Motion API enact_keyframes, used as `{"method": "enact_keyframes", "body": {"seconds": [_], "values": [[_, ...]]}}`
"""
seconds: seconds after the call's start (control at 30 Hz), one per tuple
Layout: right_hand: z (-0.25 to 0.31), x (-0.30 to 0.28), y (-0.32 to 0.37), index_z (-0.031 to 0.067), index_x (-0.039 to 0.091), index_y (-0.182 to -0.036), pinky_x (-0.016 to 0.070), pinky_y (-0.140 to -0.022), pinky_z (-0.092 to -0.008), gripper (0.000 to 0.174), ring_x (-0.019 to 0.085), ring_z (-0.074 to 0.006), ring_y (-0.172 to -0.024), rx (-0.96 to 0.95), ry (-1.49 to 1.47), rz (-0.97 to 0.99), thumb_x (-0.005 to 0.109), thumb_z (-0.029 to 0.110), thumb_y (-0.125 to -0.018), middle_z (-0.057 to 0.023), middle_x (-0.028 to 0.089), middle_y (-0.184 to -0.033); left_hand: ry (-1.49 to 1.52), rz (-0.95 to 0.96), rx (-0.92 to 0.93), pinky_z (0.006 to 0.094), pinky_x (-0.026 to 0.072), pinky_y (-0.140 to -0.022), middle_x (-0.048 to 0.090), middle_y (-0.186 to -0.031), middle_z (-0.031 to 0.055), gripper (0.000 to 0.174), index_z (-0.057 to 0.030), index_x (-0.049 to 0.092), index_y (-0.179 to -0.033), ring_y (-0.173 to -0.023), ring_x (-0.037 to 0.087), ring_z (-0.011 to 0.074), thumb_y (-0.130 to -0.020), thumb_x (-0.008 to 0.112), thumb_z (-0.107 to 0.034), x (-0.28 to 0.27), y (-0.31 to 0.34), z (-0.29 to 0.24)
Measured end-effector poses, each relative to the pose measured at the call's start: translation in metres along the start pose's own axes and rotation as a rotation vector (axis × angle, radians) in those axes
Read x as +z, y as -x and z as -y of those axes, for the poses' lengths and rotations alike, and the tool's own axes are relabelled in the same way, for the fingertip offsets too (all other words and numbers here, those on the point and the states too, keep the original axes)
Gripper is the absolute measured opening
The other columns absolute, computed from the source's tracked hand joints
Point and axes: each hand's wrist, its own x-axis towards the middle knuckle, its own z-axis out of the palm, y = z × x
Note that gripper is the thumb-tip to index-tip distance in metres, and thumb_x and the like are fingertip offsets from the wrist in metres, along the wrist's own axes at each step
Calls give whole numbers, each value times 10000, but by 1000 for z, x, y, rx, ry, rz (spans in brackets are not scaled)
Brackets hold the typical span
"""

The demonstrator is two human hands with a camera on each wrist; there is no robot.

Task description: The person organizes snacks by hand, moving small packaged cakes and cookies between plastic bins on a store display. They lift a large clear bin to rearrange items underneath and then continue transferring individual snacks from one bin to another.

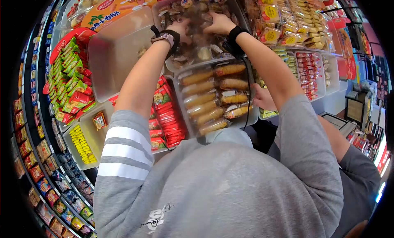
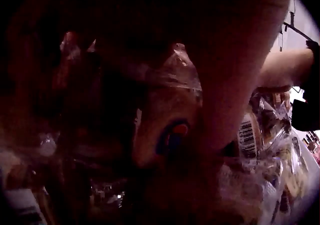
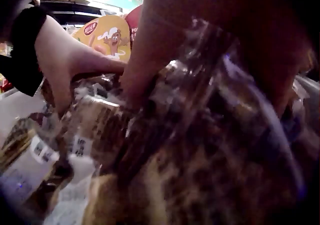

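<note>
Both hands reach down into a translucent bin [image 1: 174, 64] of clear-wrapped pastries [image 1: 204, 53]. My left hand [image 1: 180, 27] is at its left side, fingers among the packets. In the left wrist view, a wrapped pastry [image 2: 167, 120] with a blue and red logo lies between the thumb and the dark fingers. My right hand [image 1: 219, 23] grips packets opposite the left. In the right wrist view, its thumb and fingers straddle a blurred, clear-wrapped pastry [image 3: 195, 135] with a waffle-like surface. The packets hide both hands' fingertips.
A bin of long wrapped bread rolls [image 1: 205, 102] stands nearer the body, beside red packets [image 1: 168, 114]. At left are a nearly bare bin [image 1: 108, 61] and green-and-red packets [image 1: 74, 82]. Another person's hand [image 1: 264, 97] is at the right. Snack shelves [image 1: 45, 156] line the far left.
</note>
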Motion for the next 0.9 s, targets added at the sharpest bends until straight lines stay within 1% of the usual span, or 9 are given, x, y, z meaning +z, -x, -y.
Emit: {"method": "enact_keyframes", "body": {"seconds": [0.27, 0.37, 0.47, 0.5, 0.53, 0.67, 0.73, 0.8, 0.9], "values": [[-8, 2, 3, 38, 462, -1324, 512, -868, -431, 853, 596, -339, -1046, -148, 96, -240, 775, 440, -640, -221, 598, -1159, -23, -97, 2, 463, 454, -920, 435, -1276, 314, 982, -209, 226, -1458, -1095, 518, 455, -655, 775, -345, -5, 12, -3], [-6, -12, 8, 63, 497, -1294, 510, -870, -433, 796, 594, -334, -1051, -180, 117, -290, 767, 473, -667, -201, 596, -1174, 83, -384, 134, 496, 425, -947, 408, -1289, 321, 928, -251, 241, -1447, -1167, 445, 479, -689, 766, -360, 0, 6, 12], [25, -46, 33, 59, 577, -1066, 487, -798, -432, 515, 605, -349, -943, -157, -45, -293, 781, 272, -644, -224, 622, -980, 21, -416, 69, 444, 430, -941, 453, -1289, 240, 898, -206, 283, -1429, -1161, 484, 398, -690, 774, -343, -33, 36, 2], [26, -49, 34, 49, 580, -1035, 490, -781, -429, 505, 610, -353, -913, -186, -95, -378, 785, 265, -628, -215, 627, -930, 488, -459, 311, 358, 475, -829, 505, -1025, 91, 643, -101, 465, -1199, -907, 525, 225, -645, 789, -136, -34, 41, 4], [31, -54, 38, 40, 583, -1004, 494, -763, -425, 495, 615, -356, -884, -212, -145, -461, 790, 257, -611, -207, 632, -880, 341, -471, 201, 366, 478, -790, 516, -979, 90, 642, -91, 470, -1177, -882, 528, 211, -619, 788, -115, -45, 50, 4], [57, -84, 50, 15, 566, -1036, 497, -736, -388, 543, 638, -320, -856, -172, -207, -449, 791, 274, -614, -201, 636, -889, 419, -781, 399, 356, 476, -810, 555, -1028, 82, 723, -101, 452, -1244, -926, 536, 200, -612, 802, -124, -67, 77, 43], [89, -94, 57, -7, 571, -1047, 509, -737, -349, 597, 651, -264, -859, -211, -155, -540, 830, 340, -636, -168, 653, -921, 616, -649, 290, 363, 487, -850, 531, -1104, 123, 649, -121, 443, -1275, -956, 550, 208, -701, 741, -69, -79, 109, 58], [117, -86, 52, -2, 581, -1076, 520, -756, -297, 556, 649, -169, -897, -451, -504, -528, 841, 266, -663, -129, 665, -977, 56, -729, 160, 408, 470, -878, 523, -1216, 193, 841, -164, 332, -1407, -1104, 547, 299, -702, 768, -307, -75, 97, 143], [183, -71, 58, 34, 534, -1223, 533, -817, -310, 674, 642, -134, -904, -510, -727, -244, 853, 205, -654, -95, 672, -1004, 180, -488, -138, 353, 515, -776, 604, -1050, 155, 733, -106, 425, -1314, -946, 612, 225, -682, 774, -237, -48, 143, 159]]}}
